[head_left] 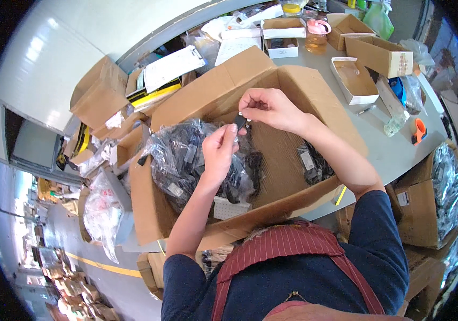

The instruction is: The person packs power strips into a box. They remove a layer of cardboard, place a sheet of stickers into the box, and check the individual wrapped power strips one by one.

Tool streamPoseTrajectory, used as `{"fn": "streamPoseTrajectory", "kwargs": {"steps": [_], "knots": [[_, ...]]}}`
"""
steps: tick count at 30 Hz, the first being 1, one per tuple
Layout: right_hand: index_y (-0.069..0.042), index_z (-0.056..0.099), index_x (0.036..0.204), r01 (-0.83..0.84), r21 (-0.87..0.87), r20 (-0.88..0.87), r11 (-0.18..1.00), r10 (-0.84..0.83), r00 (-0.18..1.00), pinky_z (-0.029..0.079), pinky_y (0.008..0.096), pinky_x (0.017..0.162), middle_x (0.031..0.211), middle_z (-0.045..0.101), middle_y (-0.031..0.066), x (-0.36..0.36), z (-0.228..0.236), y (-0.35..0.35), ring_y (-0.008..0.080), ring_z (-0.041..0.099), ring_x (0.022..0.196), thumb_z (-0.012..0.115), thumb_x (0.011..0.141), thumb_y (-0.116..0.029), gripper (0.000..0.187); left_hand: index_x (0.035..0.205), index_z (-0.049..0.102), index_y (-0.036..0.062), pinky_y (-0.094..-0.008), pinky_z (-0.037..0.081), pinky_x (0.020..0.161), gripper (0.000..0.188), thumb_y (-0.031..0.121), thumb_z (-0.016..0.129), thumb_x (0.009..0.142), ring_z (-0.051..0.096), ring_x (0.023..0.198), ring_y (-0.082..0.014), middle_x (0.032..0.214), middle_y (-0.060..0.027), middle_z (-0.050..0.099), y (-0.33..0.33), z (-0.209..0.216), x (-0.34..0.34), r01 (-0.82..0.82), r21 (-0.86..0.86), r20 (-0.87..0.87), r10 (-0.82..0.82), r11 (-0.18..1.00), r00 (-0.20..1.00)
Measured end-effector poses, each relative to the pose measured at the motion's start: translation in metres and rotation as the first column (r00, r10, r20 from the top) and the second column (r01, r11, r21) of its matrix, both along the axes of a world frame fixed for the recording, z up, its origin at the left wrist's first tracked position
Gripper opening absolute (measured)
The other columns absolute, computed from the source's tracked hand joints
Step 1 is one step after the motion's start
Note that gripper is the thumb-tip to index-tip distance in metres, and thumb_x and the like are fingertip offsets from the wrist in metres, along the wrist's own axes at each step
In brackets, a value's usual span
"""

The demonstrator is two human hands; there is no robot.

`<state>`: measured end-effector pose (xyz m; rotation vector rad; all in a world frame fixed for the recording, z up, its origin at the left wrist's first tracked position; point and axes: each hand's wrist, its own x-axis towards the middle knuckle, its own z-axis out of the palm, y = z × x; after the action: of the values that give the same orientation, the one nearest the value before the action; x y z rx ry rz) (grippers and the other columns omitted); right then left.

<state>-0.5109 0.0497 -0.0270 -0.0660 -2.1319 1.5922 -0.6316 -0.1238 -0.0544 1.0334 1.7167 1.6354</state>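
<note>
Over the large open cardboard box (277, 160), my left hand (218, 152) pinches a small black part (240, 121) between thumb and fingers. My right hand (272, 109) is closed at the upper end of that part, fingertips pressed together; a tiny white bit shows there, too small to name. Clear plastic bags of black parts (178, 155) fill the box's left side, partly behind my left forearm. Another bag with a white label (314, 163) lies against the right inside wall. A white perforated piece (230, 207) rests by the near wall.
On the grey table (320, 59) stand a shallow white-edged carton (354, 80), a pink-lidded jug (317, 37), a clear bottle (396, 124) and an orange tape dispenser (418, 131). A clipboard (174, 68) lies on boxes at the left. Bag-filled cartons (421, 198) stand at the right.
</note>
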Motion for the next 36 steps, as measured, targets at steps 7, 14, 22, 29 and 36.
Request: {"fn": "streamPoseTrajectory", "kwargs": {"steps": [7,14,22,29,36], "knots": [[0.0,0.064,0.094,0.084,0.169,0.059,0.982,-0.095,0.994,0.045,0.0222,0.065,0.079,0.062,-0.0004,0.0,0.006,-0.006,0.0048,0.054,0.074,0.064,0.093,-0.01,0.009,0.088,0.073,0.0052,-0.0318,0.039,0.056,0.022,0.021,0.061,0.097,0.05,0.053,-0.0187,0.059,-0.0054,0.058,0.004,0.005,-0.003,-0.123,0.138,-0.691,0.185,0.983,0.699],[0.0,0.065,0.097,0.149,0.264,0.01,0.953,-0.158,0.987,0.048,0.0253,0.067,0.082,0.065,0.0023,0.001,0.004,-0.011,0.0079,0.058,0.075,0.065,0.091,-0.012,0.013,0.078,0.067,0.0066,-0.0378,0.038,0.057,0.019,0.017,0.064,0.093,0.05,0.052,-0.0279,0.057,-0.0082,0.054,0.006,0.004,0.0,-0.116,0.187,-0.752,0.218,0.976,0.622],[-0.002,0.064,0.095,0.189,0.301,0.02,0.935,-0.204,0.979,0.05,0.0264,0.068,0.082,0.065,0.0036,-0.002,0.001,-0.014,0.0094,0.06,0.074,0.067,0.088,-0.011,0.012,0.077,0.066,0.0064,-0.0386,0.039,0.056,0.019,0.017,0.064,0.093,0.05,0.051,-0.0283,0.057,-0.0088,0.054,0.007,0.0,-0.002,-0.112,0.209,-0.739,0.232,0.971,0.633],[-0.002,0.06,0.09,0.294,0.497,-0.093,0.817,-0.287,0.953,0.052,0.0302,0.064,0.079,0.062,0.0074,-0.003,0.001,-0.025,0.0161,0.063,0.07,0.07,0.082,-0.007,0.014,0.071,0.061,0.0068,-0.0389,0.038,0.055,0.023,0.015,0.065,0.091,0.05,0.051,-0.0297,0.056,-0.0093,0.054,0.007,-0.002,-0.003,-0.101,0.277,-0.787,0.286,0.956,0.547],[-0.003,0.06,0.077,0.299,0.517,0.106,0.802,-0.407,0.907,0.049,0.0312,0.058,0.067,0.063,0.0088,-0.002,0.004,-0.019,0.0175,0.061,0.06,0.076,0.079,-0.016,0.021,0.068,0.057,0.0069,-0.0399,0.038,0.055,0.025,0.014,0.067,0.089,0.05,0.051,-0.0308,0.057,-0.0098,0.054,0.0,-0.01,-0.008,-0.065,0.234,-0.808,0.231,0.97,0.543]]}}
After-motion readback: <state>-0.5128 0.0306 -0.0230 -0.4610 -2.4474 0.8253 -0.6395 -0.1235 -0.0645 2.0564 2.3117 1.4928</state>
